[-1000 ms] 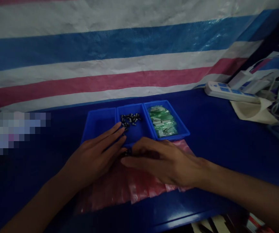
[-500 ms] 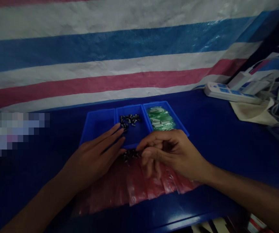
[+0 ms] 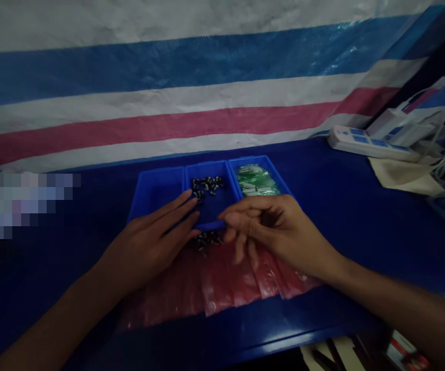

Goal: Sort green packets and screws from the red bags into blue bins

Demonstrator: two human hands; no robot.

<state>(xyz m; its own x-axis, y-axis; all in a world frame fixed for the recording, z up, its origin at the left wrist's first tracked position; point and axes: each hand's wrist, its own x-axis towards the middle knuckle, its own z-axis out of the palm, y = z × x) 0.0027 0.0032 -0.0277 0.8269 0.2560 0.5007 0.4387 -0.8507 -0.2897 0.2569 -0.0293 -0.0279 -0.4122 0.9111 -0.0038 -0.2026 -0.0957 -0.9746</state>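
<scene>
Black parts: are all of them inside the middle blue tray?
No, some black parts lie in front of the middle blue tray.

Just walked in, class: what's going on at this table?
A person's left hand is at the middle tray, close to black parts inside. The right hand is pinched above red bags; whether it holds anything is unclear. A second pile lies in front. Green packets sit in the right tray.

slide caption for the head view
Left hand and right hand at three blue rectangular plastic trays, small black screw-like parts and translucent red plastic bags.
</scene>
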